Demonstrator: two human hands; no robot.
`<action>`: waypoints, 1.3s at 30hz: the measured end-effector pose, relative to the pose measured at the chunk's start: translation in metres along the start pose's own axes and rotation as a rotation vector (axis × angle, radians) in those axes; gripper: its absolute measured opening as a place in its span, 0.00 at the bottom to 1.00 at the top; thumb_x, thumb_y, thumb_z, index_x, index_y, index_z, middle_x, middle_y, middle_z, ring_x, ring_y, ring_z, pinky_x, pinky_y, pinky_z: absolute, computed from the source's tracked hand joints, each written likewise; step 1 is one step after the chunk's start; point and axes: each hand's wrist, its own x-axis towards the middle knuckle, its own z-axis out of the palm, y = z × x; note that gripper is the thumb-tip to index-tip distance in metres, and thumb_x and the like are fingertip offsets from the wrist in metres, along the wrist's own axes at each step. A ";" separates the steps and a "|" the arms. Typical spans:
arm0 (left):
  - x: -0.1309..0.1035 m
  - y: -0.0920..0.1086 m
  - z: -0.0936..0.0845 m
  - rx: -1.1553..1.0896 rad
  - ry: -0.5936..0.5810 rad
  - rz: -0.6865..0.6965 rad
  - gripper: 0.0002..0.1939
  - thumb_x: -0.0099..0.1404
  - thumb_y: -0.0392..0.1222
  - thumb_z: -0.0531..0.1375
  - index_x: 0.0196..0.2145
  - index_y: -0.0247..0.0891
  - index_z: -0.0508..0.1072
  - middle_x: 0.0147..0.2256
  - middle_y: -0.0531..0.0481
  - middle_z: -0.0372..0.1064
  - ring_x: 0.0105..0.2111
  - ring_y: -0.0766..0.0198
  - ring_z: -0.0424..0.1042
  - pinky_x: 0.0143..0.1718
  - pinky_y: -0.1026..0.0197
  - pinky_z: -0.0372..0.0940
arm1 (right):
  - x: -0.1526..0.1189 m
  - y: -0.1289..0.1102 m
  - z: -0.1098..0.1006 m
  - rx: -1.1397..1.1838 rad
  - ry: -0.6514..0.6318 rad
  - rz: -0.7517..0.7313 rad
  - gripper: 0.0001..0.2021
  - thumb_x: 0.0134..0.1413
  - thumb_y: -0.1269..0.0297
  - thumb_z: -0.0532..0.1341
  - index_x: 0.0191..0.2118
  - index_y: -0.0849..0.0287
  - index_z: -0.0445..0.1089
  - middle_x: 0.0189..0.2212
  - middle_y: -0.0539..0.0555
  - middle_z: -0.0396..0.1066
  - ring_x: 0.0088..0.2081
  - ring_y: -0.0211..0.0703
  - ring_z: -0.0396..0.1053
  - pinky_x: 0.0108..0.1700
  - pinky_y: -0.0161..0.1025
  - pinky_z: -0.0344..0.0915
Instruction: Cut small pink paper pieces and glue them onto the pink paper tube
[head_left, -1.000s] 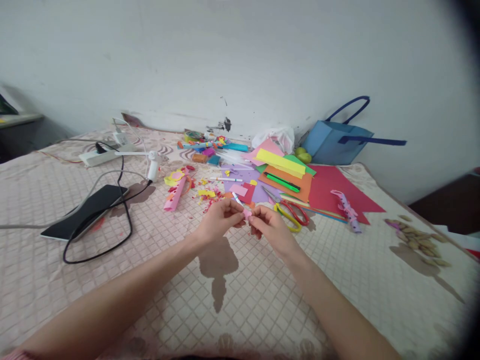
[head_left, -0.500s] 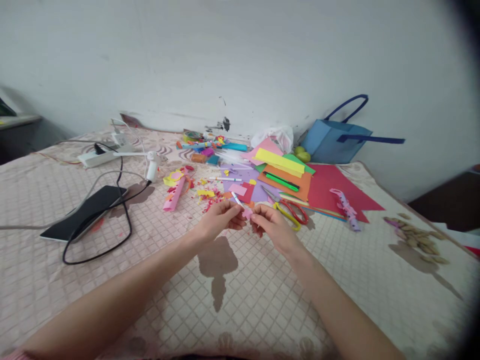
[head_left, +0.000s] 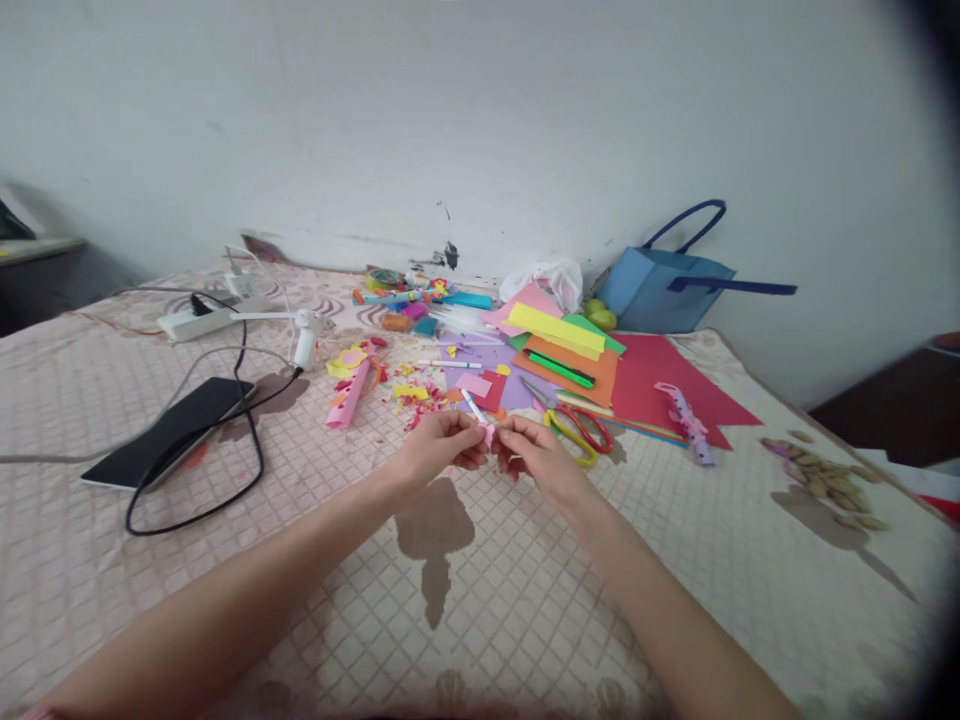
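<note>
A small pink paper cutout (head_left: 488, 433) is pinched between my two hands above the table. My left hand (head_left: 448, 440) has its fingertips closed on the cutout's left side, and my right hand (head_left: 534, 450) grips its right side. The fingers cover much of its outline. Just beyond the hands lies a white marker (head_left: 472, 405), its near end close to my left fingers. Scissors with red and yellow handles (head_left: 581, 432) lie to the right of my right hand. Behind are a purple sheet (head_left: 469, 350), a pink paper piece (head_left: 474, 385) and scattered paper scraps (head_left: 426, 405).
Coloured sheets, including a red one (head_left: 652, 380), are spread behind on the right. A blue bag (head_left: 664, 290) stands by the wall. Peanuts (head_left: 829, 480) lie far right beyond a decorated purple paper roll (head_left: 688, 425). At left are a black tablet-like device (head_left: 172, 430), cables and a power strip (head_left: 214, 318).
Both hands have come slightly closer together, and the pink cutout now looks narrower, more folded or turned between the fingers. The view has shifted slightly.
</note>
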 end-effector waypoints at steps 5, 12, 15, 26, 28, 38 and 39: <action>-0.001 0.002 0.001 0.126 0.083 0.131 0.10 0.57 0.43 0.59 0.26 0.33 0.66 0.21 0.51 0.68 0.23 0.69 0.70 0.28 0.65 0.66 | -0.003 -0.002 0.005 0.065 0.033 -0.001 0.17 0.53 0.49 0.55 0.27 0.59 0.67 0.22 0.48 0.64 0.20 0.33 0.61 0.19 0.32 0.54; -0.001 0.000 0.002 0.180 0.096 0.177 0.10 0.56 0.42 0.60 0.25 0.34 0.65 0.20 0.53 0.67 0.22 0.68 0.69 0.26 0.65 0.65 | -0.001 0.004 0.007 0.031 -0.026 -0.064 0.09 0.47 0.60 0.62 0.26 0.58 0.63 0.18 0.44 0.62 0.18 0.31 0.59 0.20 0.31 0.55; 0.000 -0.001 0.000 0.048 0.029 0.087 0.12 0.56 0.45 0.61 0.26 0.34 0.66 0.23 0.51 0.69 0.23 0.69 0.70 0.28 0.65 0.65 | 0.000 0.005 0.005 0.069 -0.006 -0.044 0.07 0.46 0.62 0.62 0.27 0.58 0.64 0.19 0.44 0.62 0.19 0.31 0.60 0.20 0.30 0.55; 0.001 0.001 -0.001 -0.113 -0.001 -0.044 0.20 0.59 0.56 0.56 0.30 0.32 0.67 0.25 0.46 0.71 0.24 0.65 0.71 0.29 0.62 0.66 | 0.000 0.003 0.002 0.098 -0.012 0.007 0.07 0.45 0.62 0.61 0.25 0.58 0.63 0.18 0.44 0.62 0.19 0.31 0.60 0.21 0.31 0.55; -0.001 0.002 -0.001 -0.019 -0.018 -0.013 0.20 0.57 0.55 0.58 0.29 0.32 0.68 0.25 0.47 0.71 0.25 0.66 0.71 0.30 0.63 0.65 | 0.000 0.004 0.002 0.083 -0.023 -0.011 0.07 0.46 0.62 0.61 0.25 0.58 0.63 0.18 0.44 0.63 0.18 0.31 0.60 0.22 0.31 0.56; 0.003 -0.005 -0.006 -0.142 -0.103 -0.047 0.10 0.56 0.43 0.62 0.29 0.33 0.67 0.28 0.49 0.71 0.26 0.69 0.71 0.31 0.65 0.65 | 0.000 0.007 0.001 0.110 -0.031 0.028 0.07 0.45 0.61 0.61 0.27 0.58 0.64 0.19 0.45 0.63 0.19 0.31 0.60 0.22 0.30 0.55; 0.003 -0.005 -0.006 -0.149 -0.106 -0.049 0.10 0.56 0.42 0.61 0.29 0.33 0.67 0.28 0.49 0.71 0.26 0.69 0.71 0.31 0.65 0.65 | 0.000 0.007 0.000 0.113 -0.034 0.029 0.07 0.46 0.61 0.61 0.27 0.58 0.64 0.20 0.45 0.64 0.20 0.31 0.60 0.22 0.30 0.55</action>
